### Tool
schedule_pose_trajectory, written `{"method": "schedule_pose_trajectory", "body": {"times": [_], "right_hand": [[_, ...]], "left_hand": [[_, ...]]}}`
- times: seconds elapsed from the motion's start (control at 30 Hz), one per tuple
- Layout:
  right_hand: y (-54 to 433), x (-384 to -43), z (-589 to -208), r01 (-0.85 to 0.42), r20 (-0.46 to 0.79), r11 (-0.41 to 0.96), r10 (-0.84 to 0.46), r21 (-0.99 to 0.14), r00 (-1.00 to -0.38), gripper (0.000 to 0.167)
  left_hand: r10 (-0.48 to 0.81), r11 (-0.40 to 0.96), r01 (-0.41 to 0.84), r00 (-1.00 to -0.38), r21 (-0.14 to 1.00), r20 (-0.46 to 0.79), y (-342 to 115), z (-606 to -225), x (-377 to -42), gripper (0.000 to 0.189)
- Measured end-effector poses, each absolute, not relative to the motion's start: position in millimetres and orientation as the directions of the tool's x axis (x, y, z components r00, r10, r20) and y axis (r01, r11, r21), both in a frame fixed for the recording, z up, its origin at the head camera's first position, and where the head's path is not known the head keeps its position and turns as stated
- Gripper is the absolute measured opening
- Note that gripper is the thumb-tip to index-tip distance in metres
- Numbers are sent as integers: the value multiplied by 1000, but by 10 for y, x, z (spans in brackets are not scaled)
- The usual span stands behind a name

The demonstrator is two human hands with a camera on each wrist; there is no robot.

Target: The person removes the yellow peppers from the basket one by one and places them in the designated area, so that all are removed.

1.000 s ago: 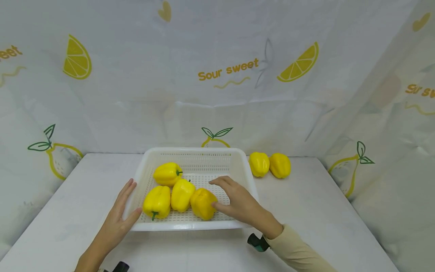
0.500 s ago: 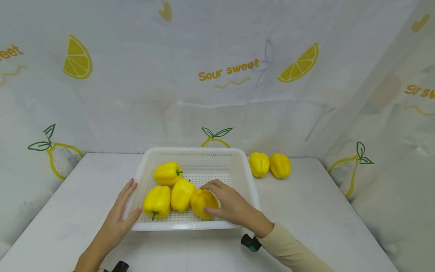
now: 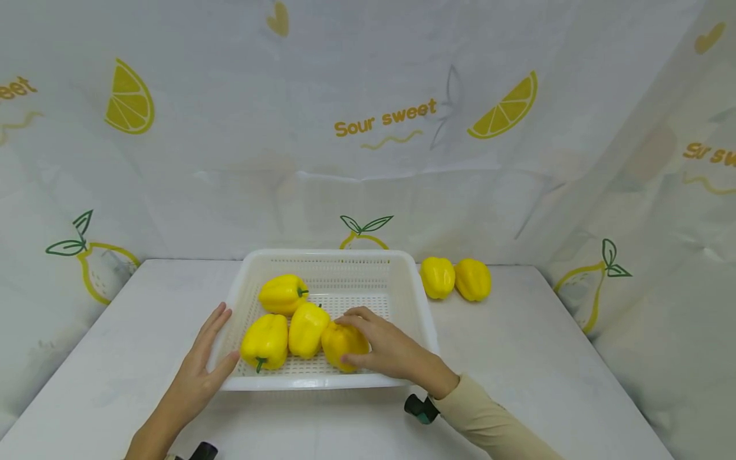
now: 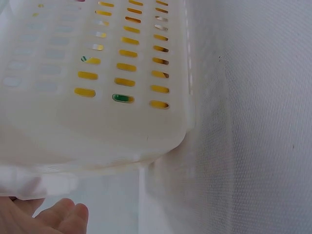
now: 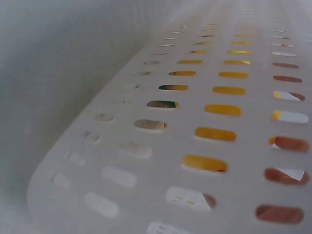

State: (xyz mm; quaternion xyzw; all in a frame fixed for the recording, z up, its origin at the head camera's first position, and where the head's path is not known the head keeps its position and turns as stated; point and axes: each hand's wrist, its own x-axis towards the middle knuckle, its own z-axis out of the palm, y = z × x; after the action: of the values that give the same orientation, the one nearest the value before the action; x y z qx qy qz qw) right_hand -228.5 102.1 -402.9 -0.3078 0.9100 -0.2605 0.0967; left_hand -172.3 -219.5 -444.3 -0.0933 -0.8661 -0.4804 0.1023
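Observation:
In the head view a white plastic basket [image 3: 319, 383] holds several yellow bell peppers with green stems. My right hand [image 3: 388, 345] reaches over the basket's right side and grips the rightmost of them, a yellow bell pepper [image 3: 335, 345], thumb in front and fingers behind. To its left lie a second pepper [image 3: 306, 332], a third [image 3: 266, 338] and one farther back [image 3: 283, 294]. My left hand [image 3: 198, 370] rests at the basket's left rim with straight fingers. In the left wrist view, fingertips [image 4: 73, 219] show under the rim. Slotted basket wall [image 5: 251, 146] fills the right wrist view, hiding the hand.
Two more yellow bell peppers, a left one [image 3: 437, 278] and a right one [image 3: 473, 280], sit on the white table [image 3: 546, 358] just right of the basket, near the back. A white curtain [image 3: 230, 147] with lemon prints hangs behind.
My right hand has moved left and closed round the rightmost pepper, which it was only beside earlier. The left hand and the basket stay where they were.

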Motion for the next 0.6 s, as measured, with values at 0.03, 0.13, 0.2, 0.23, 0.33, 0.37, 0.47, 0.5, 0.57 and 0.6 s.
{"method": "schedule_pose_trajectory", "body": {"times": [0.03,0.13,0.2,0.23,0.33,0.37,0.47,0.5,0.57,0.6], "right_hand": [[1024,-2289,-4036,-503,-25,675,-610,-540,-792,58],[1029,-2301,-4054,-495,-35,671,-612,-553,-790,58],[1032,-2301,-4058,-487,-39,671,-608,-560,-793,58],[1035,-2301,-4059,-482,-39,671,-604,-564,-796,57],[1042,-2299,-4059,-466,-37,682,-584,-563,-811,56],[1043,-2299,-4061,-460,-36,687,-576,-562,-817,55],[1043,-2303,-4066,-445,-31,711,-547,-545,-836,53],[1042,-2303,-4068,-438,-30,717,-537,-542,-843,51],[1039,-2301,-4064,-419,-37,728,-519,-543,-854,49],[1039,-2300,-4062,-408,-44,734,-510,-542,-859,49]], "left_hand": [[64,522,261,-961,812,268,-2195,-4444,-1723,71],[63,528,259,-962,809,267,-2194,-4445,-1723,71],[61,531,257,-962,807,266,-2195,-4445,-1724,71],[60,532,256,-962,807,265,-2196,-4446,-1725,71],[59,526,251,-964,812,260,-2197,-4445,-1726,71],[59,523,251,-964,814,259,-2197,-4446,-1726,71],[59,520,249,-965,817,256,-2199,-4450,-1726,71],[60,520,251,-964,816,259,-2199,-4452,-1726,71],[61,522,256,-963,814,263,-2199,-4455,-1726,71],[62,524,258,-962,812,266,-2197,-4456,-1726,70]]}}
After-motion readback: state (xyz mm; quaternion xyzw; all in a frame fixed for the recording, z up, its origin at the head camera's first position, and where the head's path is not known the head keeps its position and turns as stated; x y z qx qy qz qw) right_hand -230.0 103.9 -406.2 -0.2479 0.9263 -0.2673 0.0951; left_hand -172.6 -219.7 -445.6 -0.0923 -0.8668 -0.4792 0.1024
